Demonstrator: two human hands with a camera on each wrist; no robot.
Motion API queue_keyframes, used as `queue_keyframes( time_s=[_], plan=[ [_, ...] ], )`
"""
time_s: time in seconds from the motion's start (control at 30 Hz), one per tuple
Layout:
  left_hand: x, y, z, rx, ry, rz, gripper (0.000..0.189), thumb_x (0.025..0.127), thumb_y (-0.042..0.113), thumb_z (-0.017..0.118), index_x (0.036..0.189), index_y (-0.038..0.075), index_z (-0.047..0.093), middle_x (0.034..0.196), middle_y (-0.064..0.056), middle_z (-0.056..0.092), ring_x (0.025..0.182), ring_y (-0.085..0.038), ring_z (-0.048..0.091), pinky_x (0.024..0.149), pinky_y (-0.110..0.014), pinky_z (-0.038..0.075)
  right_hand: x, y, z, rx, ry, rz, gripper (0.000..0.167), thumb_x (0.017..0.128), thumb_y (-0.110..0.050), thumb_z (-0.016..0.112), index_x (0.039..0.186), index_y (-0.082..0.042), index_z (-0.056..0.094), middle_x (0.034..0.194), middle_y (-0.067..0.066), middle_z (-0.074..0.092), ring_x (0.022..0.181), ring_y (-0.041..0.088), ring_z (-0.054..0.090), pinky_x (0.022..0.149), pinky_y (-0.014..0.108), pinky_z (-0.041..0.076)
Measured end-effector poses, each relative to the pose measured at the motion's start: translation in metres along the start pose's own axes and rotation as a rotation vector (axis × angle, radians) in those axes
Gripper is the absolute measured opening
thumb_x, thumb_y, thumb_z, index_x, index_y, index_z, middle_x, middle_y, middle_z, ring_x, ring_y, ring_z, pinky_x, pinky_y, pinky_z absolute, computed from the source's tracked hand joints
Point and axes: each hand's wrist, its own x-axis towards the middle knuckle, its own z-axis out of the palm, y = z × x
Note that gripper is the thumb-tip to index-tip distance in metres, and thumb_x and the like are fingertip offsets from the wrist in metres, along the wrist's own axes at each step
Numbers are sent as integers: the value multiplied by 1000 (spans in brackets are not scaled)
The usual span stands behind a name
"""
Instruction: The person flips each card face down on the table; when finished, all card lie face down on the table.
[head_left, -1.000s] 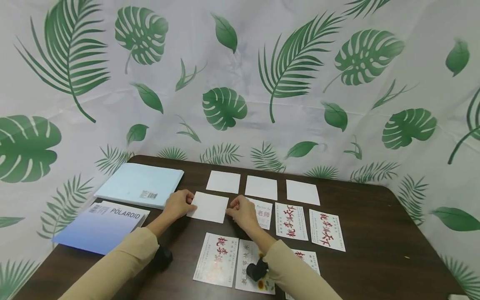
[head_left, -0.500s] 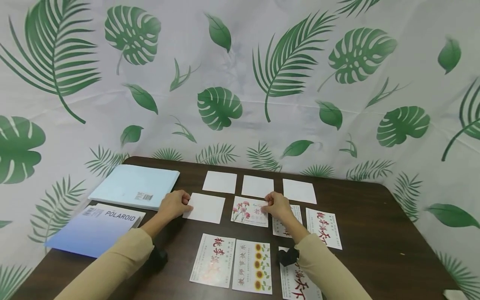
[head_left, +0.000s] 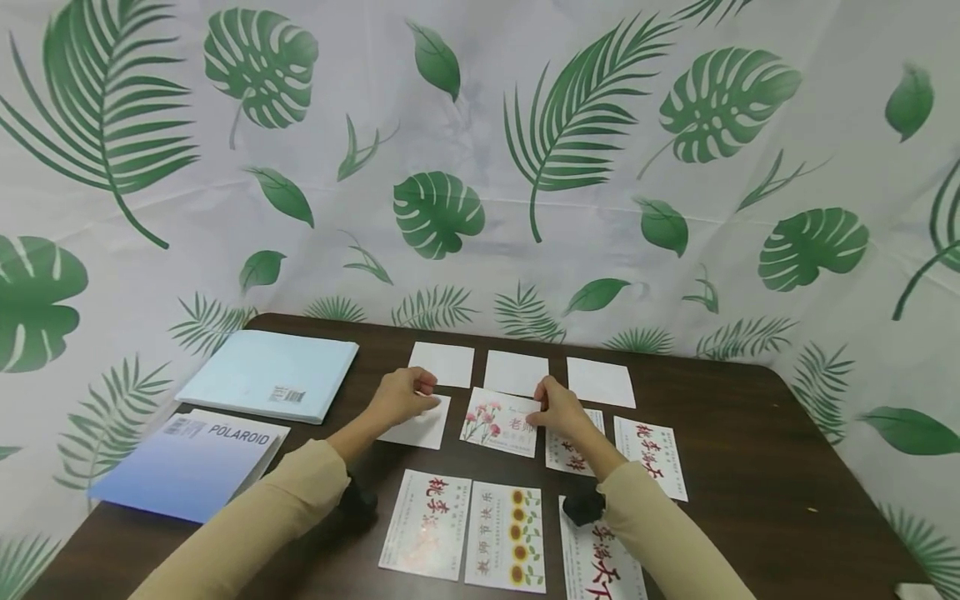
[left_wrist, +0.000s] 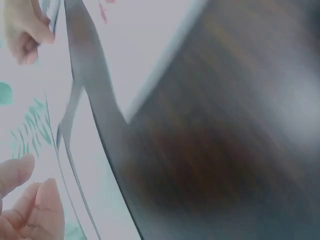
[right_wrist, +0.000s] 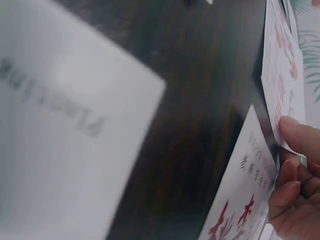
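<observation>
My right hand (head_left: 558, 408) pinches the right edge of a card (head_left: 487, 423) printed with pink carnations and red characters. In the right wrist view, the thumb (right_wrist: 297, 134) lies on that card's face, with the fingers curled below its edge. My left hand (head_left: 402, 397) hovers over a blank white card (head_left: 423, 427), covering its upper left part. A gap shows between left thumb and fingers in the left wrist view, and nothing is held there. Partly behind my right hand and forearm lies a card with red calligraphy (head_left: 567, 457).
Three blank white cards (head_left: 517, 372) form the back row. Nearer me lie a sunflower card (head_left: 505, 537) and red calligraphy cards (head_left: 426, 525); another calligraphy card (head_left: 651, 454) is at right. A pale blue book (head_left: 270, 371) and a POLAROID folder (head_left: 191, 462) occupy the table's left side.
My right hand has moved right from the blank card to the carnation card and grips its edge; that card is now slightly turned. My left hand has let go of the blank card and shifted right.
</observation>
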Motion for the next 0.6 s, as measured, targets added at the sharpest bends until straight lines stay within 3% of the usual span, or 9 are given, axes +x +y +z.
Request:
queue_keyframes(
  time_s=[0.13, 0.3, 0.47, 0.6],
  plan=[
    [11, 16, 22, -121, -62, -30, 32, 79, 2, 71, 109, -7, 61, 96, -17, 65, 75, -19, 65, 62, -24, 56, -3, 4, 1, 28, 29, -45, 31, 74, 2, 74, 88, -6, 48, 75, 4, 50, 68, 16, 45, 60, 26, 37],
    [19, 21, 40, -199, -61, -85, 26, 78, -2, 70, 103, -7, 63, 88, -14, 66, 70, -15, 63, 62, -25, 57, -5, 5, 3, 72, 64, -85, 29, 74, 3, 74, 87, -6, 49, 75, 4, 51, 69, 15, 46, 60, 25, 38],
    [23, 24, 48, -279, -33, -114, 17, 80, -2, 68, 97, -5, 64, 81, -10, 65, 66, -11, 61, 62, -25, 57, -8, 4, 4, 98, 86, -64, 27, 75, 2, 74, 88, -4, 51, 76, 5, 53, 68, 14, 46, 59, 23, 38],
    [22, 26, 48, -359, -59, -139, 17, 83, -1, 65, 99, -5, 62, 82, -9, 64, 65, -11, 61, 62, -26, 58, -14, 1, 4, 131, 120, -21, 24, 77, -1, 73, 92, -2, 55, 78, 5, 56, 68, 13, 48, 59, 21, 39]
  ],
)
